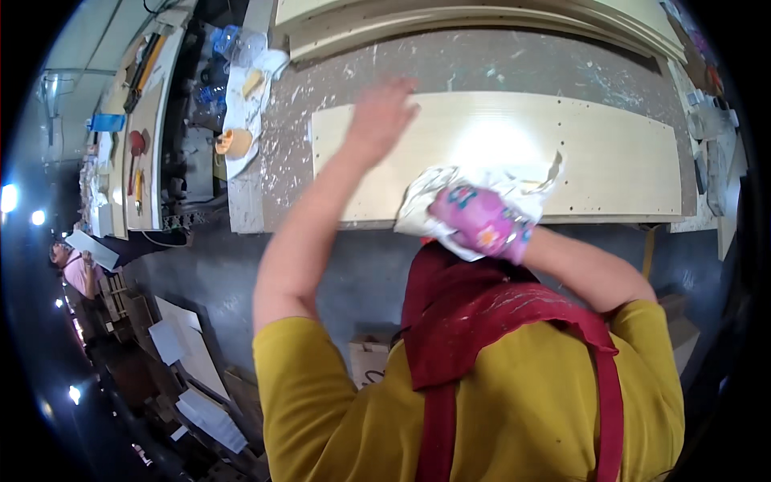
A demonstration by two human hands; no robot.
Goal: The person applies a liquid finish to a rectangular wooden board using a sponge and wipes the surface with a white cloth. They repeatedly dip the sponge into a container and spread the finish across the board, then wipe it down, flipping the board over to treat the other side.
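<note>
A pale cream panel (618,161) with small dark holes lies across the paint-spattered workbench (321,76). My right hand (482,221), in a pink flowered glove, is closed on a crumpled white cloth (418,197) at the panel's near edge. The cloth spreads over part of the panel, and my glove hides some of it. Bare and slightly blurred, my left hand (382,119) is over the panel's far left part with its fingers apart. Nothing shows in it. Whether it touches the panel I cannot tell.
More pale panels (482,22) are stacked at the bench's far side. On the left edge, an orange cup (234,143) rests on a white cloth near plastic bottles (229,40). A side table (152,104) holds tools. Another person (80,269) is at the far left, holding a white board.
</note>
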